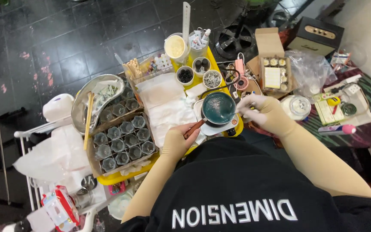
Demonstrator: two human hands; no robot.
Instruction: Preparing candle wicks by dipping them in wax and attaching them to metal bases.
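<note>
My left hand (177, 141), in a tan glove, grips the brown wooden handle of a small pot (218, 108) filled with dark teal liquid. The pot rests on a white scale or hot plate at the right end of the yellow tray (121, 176). My right hand (263, 112), also gloved, is at the pot's right rim, fingers pinched on a thin stirring tool that I can barely make out. A cardboard tray of several small empty glass jars (123, 141) lies to the left of my left hand.
White paper towels (164, 103) cover the tray's middle. A metal kidney dish (95, 101) with sticks sits at the left. Small bowls and cups (194, 71) stand at the back. An open cardboard box (273, 68), a plastic bag and clutter lie to the right.
</note>
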